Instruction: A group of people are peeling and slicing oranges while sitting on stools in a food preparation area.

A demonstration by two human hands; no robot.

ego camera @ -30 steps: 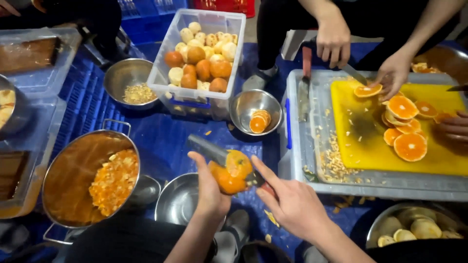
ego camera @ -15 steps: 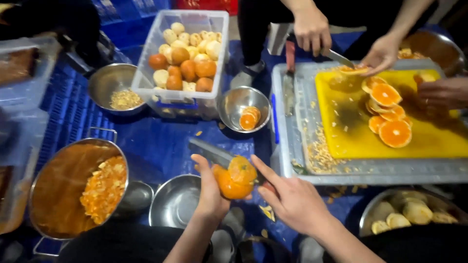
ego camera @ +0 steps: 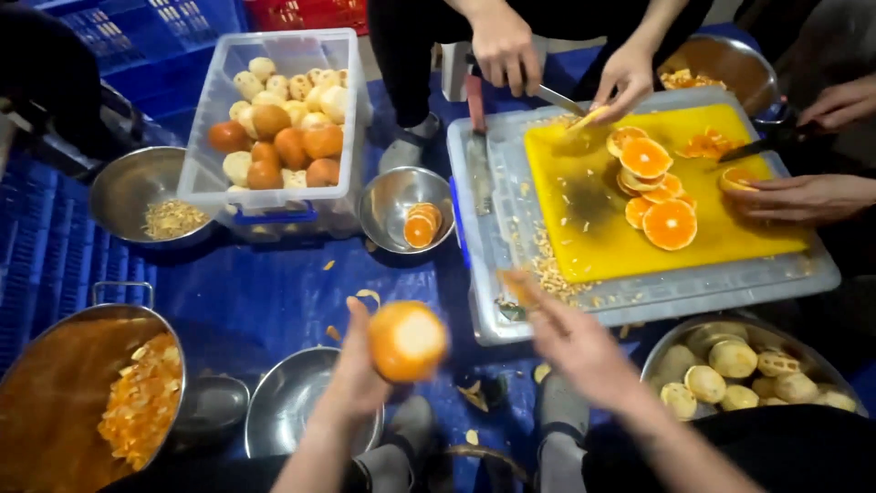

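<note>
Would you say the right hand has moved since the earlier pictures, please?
Yes. The right hand has pulled away from the half-peeled orange in the left hand, rightward toward the near edge of the grey tray.

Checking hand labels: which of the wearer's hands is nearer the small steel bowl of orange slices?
Left. The left hand, gripping a half-peeled orange, sits just below the small steel bowl; the right hand is further off, below and right of it.
</note>
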